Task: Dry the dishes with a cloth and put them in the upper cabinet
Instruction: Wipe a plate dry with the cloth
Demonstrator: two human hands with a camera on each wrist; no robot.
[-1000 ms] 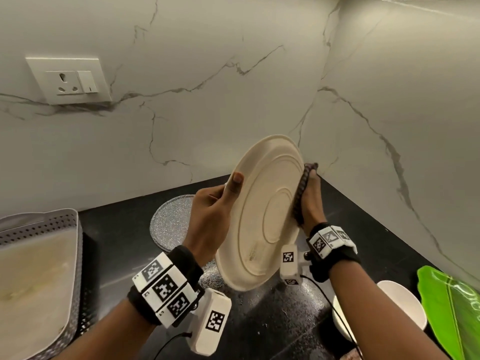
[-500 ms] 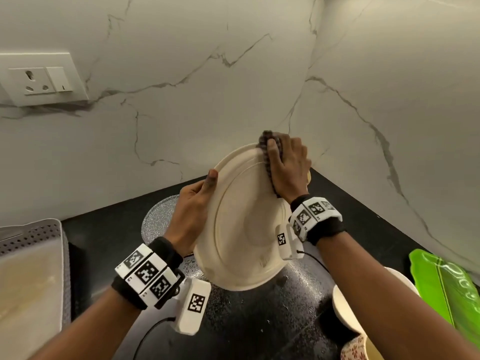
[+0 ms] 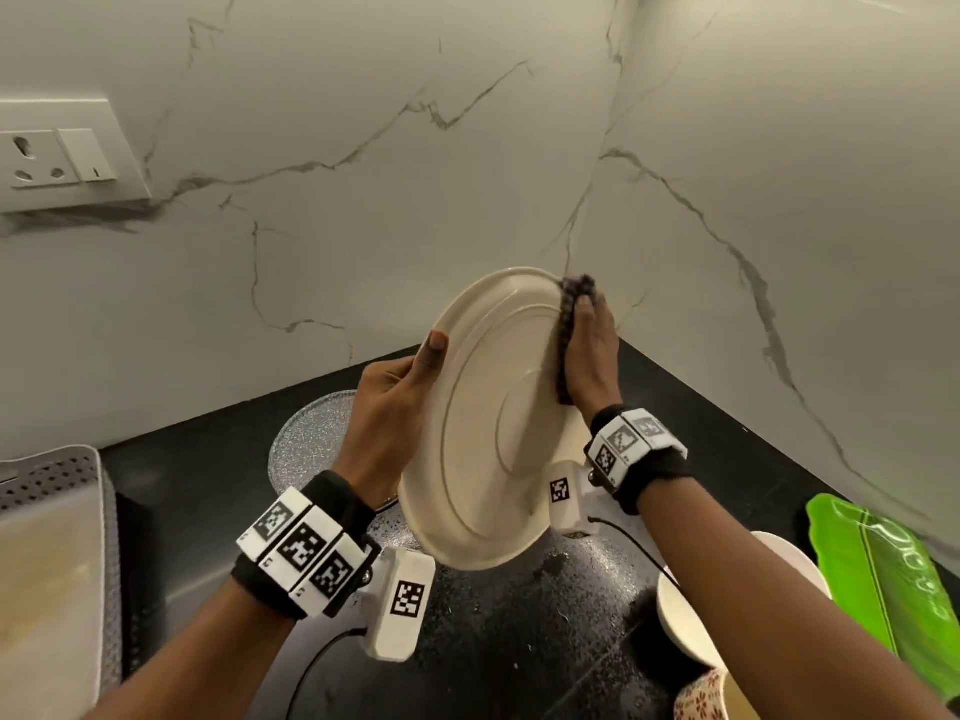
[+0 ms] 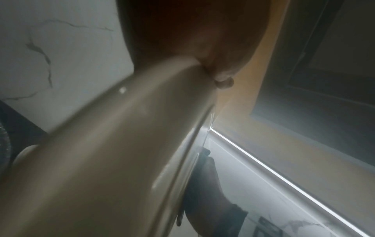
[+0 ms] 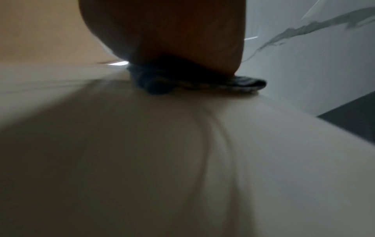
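Left hand (image 3: 387, 407) pinches plate (image 3: 483, 459) rim; right hand (image 3: 589, 350) presses cloth (image 3: 567, 324) flat.

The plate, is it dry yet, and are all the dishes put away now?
Not yet. Nothing looks put away, and the cabinet is out of view. The left hand grips the cream plate on edge while the right hand presses the dark cloth to its far side, so drying is under way. A white bowl and a green leaf-shaped dish wait on the black counter.
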